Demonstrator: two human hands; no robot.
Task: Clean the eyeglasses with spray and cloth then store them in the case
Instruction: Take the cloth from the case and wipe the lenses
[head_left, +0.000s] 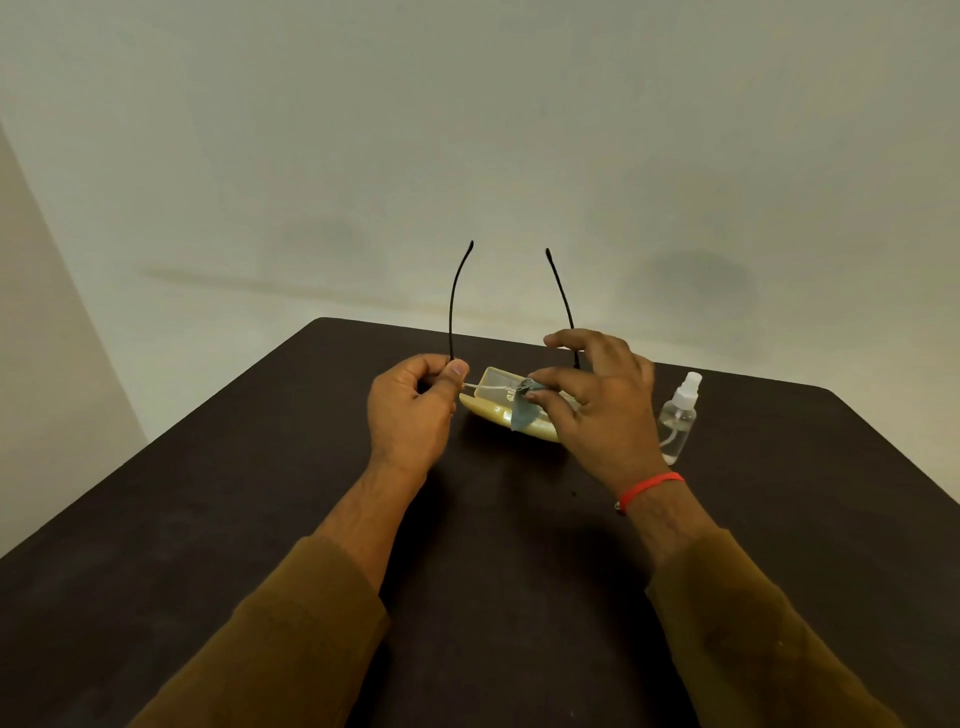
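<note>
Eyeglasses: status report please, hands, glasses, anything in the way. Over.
Left hand pinches eyeglasses at the hinge. Right hand pinches cloth against the frame. Open case and spray bottle on table, nothing blocking.

yellow case (524, 426); grey-blue cloth (522, 410); dark table (208, 519)

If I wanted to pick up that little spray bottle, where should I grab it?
Probably grip the spray bottle round its clear body, below the narrow neck, coming from the right: it stands upright on the table, and the right hand, pinching the cloth, crowds its left side.
</note>
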